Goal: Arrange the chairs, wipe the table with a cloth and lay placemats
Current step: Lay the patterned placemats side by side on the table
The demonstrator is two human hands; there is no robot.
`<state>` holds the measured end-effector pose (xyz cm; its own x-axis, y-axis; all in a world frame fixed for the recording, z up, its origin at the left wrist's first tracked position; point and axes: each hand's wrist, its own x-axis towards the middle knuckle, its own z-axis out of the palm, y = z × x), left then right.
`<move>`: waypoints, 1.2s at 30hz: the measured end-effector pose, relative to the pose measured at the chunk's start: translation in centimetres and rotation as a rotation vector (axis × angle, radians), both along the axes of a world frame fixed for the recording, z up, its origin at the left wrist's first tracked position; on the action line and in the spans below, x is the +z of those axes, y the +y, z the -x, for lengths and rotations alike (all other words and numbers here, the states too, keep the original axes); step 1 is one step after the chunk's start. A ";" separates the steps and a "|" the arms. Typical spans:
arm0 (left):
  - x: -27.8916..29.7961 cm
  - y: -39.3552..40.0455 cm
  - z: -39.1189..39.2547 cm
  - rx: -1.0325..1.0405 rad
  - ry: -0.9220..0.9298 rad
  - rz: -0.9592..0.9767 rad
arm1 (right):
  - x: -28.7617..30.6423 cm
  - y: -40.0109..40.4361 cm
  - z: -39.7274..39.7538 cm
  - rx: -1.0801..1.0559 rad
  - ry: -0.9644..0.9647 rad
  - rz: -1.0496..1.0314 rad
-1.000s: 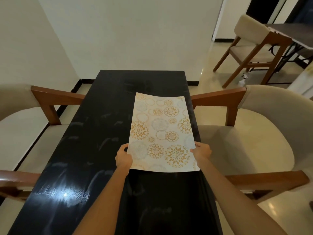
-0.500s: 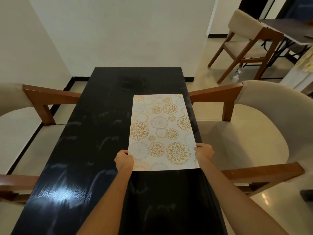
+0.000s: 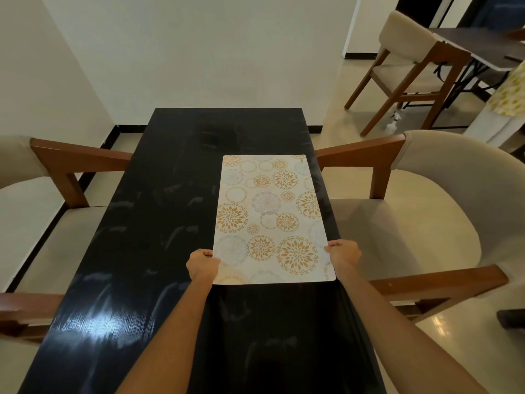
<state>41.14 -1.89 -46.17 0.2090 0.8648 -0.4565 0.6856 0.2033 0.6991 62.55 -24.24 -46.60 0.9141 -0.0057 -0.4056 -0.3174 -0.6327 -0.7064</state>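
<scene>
Both forearms reach forward from the bottom of the view, bare and nearly parallel, angling slightly inward toward each other. The left hand (image 3: pixel 202 267) is knuckles-up, fingers curled under and thumb on top, pinching the near left edge of the placemat (image 3: pixel 270 220). The right hand (image 3: pixel 343 253) mirrors it on the near right edge, fingers curled, thumb over the top. Wrists straight, both hands low over the desk (image 3: pixel 142 251).
</scene>
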 end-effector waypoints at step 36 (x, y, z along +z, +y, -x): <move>0.4 -1.1 -1.3 -0.264 0.242 -0.342 | 1.1 2.1 1.6 0.052 -0.159 0.101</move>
<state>42.45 -3.01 -45.80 0.3644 0.9053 -0.2182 0.8335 -0.2125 0.5101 60.98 -22.13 -45.45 0.9666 0.0100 -0.2562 -0.1720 -0.7158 -0.6768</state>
